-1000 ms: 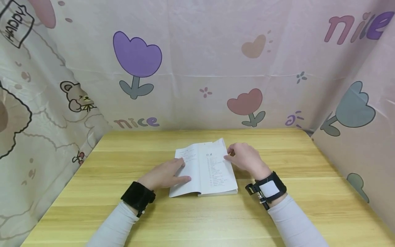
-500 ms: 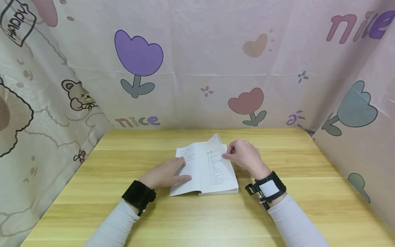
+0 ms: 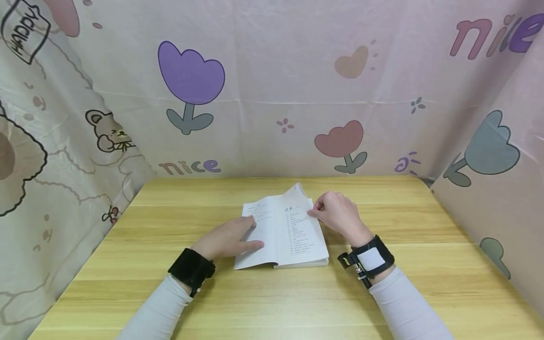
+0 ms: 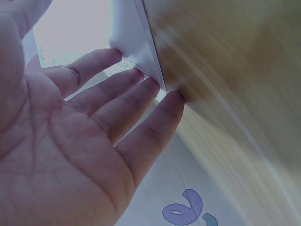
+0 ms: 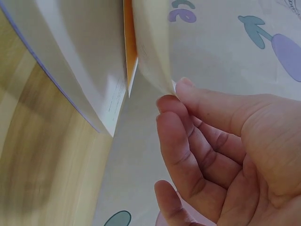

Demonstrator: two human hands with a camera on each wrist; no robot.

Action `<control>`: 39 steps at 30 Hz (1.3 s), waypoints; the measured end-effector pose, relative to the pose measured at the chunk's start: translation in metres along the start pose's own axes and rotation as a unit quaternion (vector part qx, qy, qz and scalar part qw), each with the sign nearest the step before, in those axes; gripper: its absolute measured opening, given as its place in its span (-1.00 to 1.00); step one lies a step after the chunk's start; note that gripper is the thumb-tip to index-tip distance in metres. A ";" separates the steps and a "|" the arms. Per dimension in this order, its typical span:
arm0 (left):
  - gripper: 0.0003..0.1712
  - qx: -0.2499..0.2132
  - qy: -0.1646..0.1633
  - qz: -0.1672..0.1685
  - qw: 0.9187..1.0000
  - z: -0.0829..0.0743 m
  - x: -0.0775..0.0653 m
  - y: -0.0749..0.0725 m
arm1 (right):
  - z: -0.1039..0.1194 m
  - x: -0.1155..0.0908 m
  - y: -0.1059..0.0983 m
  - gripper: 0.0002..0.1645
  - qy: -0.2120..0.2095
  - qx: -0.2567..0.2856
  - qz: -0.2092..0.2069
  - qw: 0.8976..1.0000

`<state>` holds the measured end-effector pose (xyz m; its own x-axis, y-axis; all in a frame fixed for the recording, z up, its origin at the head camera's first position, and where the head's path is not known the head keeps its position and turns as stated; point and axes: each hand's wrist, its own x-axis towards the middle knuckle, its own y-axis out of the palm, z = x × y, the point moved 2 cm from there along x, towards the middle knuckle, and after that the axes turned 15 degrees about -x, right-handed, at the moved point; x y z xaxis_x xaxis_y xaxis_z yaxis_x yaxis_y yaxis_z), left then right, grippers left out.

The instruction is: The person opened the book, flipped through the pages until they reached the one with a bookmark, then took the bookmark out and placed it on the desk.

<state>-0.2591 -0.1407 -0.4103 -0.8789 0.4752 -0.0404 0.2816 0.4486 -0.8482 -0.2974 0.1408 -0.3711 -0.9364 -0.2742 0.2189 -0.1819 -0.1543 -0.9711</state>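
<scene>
From the head view I see the open book [image 3: 280,233] lying flat near the middle of the wooden surface [image 3: 382,293], its spine running toward me. My left hand [image 3: 229,238] rests flat on the left-hand page, fingers [image 4: 117,89] straight and slightly spread, holding nothing; in the left wrist view their tips press down at the page's outer edge, where paper meets wood. My right hand [image 3: 340,215] sits at the far right corner of the book. Its thumb and forefinger are closed on the edge of the top page [image 3: 297,196], which is lifted and curls up off the stack beneath. The right wrist view shows this more plainly: the thin leaf [image 5: 153,52] comes down to a point exactly where the two fingertips [image 5: 171,101] meet, while the other fingers curl loosely below it, clear of the paper. The rest of the right-hand block of pages lies flat beneath. A cloth backdrop [image 3: 272,85] printed with tulips stands behind and beside the surface.
</scene>
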 end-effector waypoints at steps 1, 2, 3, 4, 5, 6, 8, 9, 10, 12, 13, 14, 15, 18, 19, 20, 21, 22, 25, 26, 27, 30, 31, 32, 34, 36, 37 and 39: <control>-0.19 -0.001 0.000 0.000 1.000 0.000 0.000 0.000 | 0.000 0.000 0.000 -0.70 0.000 -0.001 0.000 1.000; -0.18 0.001 -0.001 0.001 1.000 0.000 0.000 0.000 | 0.000 0.000 0.000 -0.70 0.000 -0.001 0.001 1.000; -0.17 0.000 -0.001 0.001 1.000 0.000 0.000 0.000 | 0.000 0.000 0.001 -0.70 0.000 -0.002 0.001 1.000; -0.16 -0.001 -0.002 0.002 1.000 0.000 0.000 0.000 | 0.000 0.000 0.001 -0.70 0.001 -0.003 0.001 1.000; -0.16 -0.001 -0.002 0.002 1.000 0.000 0.000 0.000 | 0.001 0.000 0.001 -0.73 0.001 -0.003 0.001 1.000; -0.16 -0.002 -0.002 0.002 1.000 0.000 0.000 0.000 | 0.001 0.000 0.001 -0.75 0.004 -0.002 0.002 1.000; -0.16 0.000 -0.003 0.003 1.000 0.001 0.000 0.000 | 0.001 0.000 0.002 -0.79 0.012 0.002 0.005 1.000; -0.17 -0.001 -0.003 0.003 1.000 0.001 0.000 0.000 | 0.001 0.000 0.002 -0.80 0.015 0.005 0.007 1.000; -0.17 0.002 -0.004 0.004 1.000 0.001 0.000 0.000 | 0.000 0.000 0.002 -0.80 0.019 0.008 0.009 1.000; -0.18 0.001 -0.004 0.003 1.000 0.001 0.000 0.000 | 0.000 0.000 0.002 -0.78 0.027 0.012 0.014 0.999; -0.18 0.000 -0.003 0.003 1.000 0.000 0.000 0.000 | 0.000 0.001 0.003 -0.78 0.028 0.014 0.016 0.999; -0.18 -0.001 -0.002 0.002 1.000 0.000 0.001 0.000 | 0.000 0.001 0.003 -0.78 0.029 0.015 0.017 0.999; -0.19 -0.002 -0.002 0.002 1.000 0.000 0.001 0.000 | 0.000 0.001 0.003 -0.78 0.030 0.015 0.017 0.999; -0.18 0.001 -0.004 0.001 1.000 0.001 0.001 0.000 | 0.000 0.001 0.003 -0.80 0.030 0.012 0.015 0.999; -0.17 0.002 -0.005 0.001 1.000 0.001 0.001 0.000 | 0.000 0.001 0.003 -0.80 0.029 0.011 0.014 0.999; -0.17 0.004 -0.007 0.002 1.000 0.001 0.001 0.001 | 0.000 0.001 0.003 -0.81 0.028 0.009 0.014 0.999; -0.17 0.004 -0.008 0.002 1.000 0.002 0.001 0.001 | -0.001 0.001 0.004 -0.81 0.028 0.007 0.013 1.000; -0.16 0.004 -0.008 0.003 1.000 0.002 0.001 0.001 | -0.001 0.001 0.004 -0.82 0.026 0.005 0.012 1.000; -0.18 0.001 -0.004 0.003 1.000 0.002 0.000 0.001 | -0.001 0.000 0.005 -0.85 0.020 0.003 0.013 1.000; -0.18 0.000 -0.003 0.003 1.000 0.002 0.000 0.001 | -0.001 0.000 0.005 -0.86 0.019 0.002 0.012 1.000; -0.18 -0.001 -0.002 0.002 1.000 0.002 0.000 0.001 | -0.001 0.000 0.005 -0.86 0.018 0.001 0.013 1.000; -0.20 -0.005 0.001 0.002 1.000 0.001 0.000 0.000 | -0.002 0.000 0.005 -0.85 0.016 -0.001 0.018 1.000; -0.21 -0.007 0.002 0.002 1.000 0.001 0.000 0.000 | -0.002 0.000 0.005 -0.85 0.015 -0.003 0.020 1.000; -0.22 -0.008 0.002 0.003 1.000 0.001 0.000 0.000 | -0.002 0.000 0.005 -0.84 0.015 -0.004 0.022 1.000; -0.26 -0.010 0.002 0.004 1.000 0.000 0.000 -0.001 | -0.001 0.001 0.004 -0.83 0.012 -0.003 0.026 1.000; -0.28 -0.012 0.001 0.006 1.000 0.000 -0.001 -0.001 | 0.000 0.001 0.003 -0.83 0.007 0.001 0.030 1.000; -0.29 -0.012 0.001 0.006 1.000 0.000 -0.001 -0.001 | 0.001 0.001 0.003 -0.83 0.005 0.004 0.032 0.999; -0.30 -0.011 -0.001 0.006 1.000 0.000 -0.001 -0.001 | 0.002 0.001 0.002 -0.83 -0.001 0.011 0.034 0.999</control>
<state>-0.2587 -0.1415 -0.4097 -0.8768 0.4782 -0.0514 0.2995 0.4593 -0.8362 -0.2978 0.1382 -0.3726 -0.9457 -0.2869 0.1529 -0.1111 -0.1567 -0.9814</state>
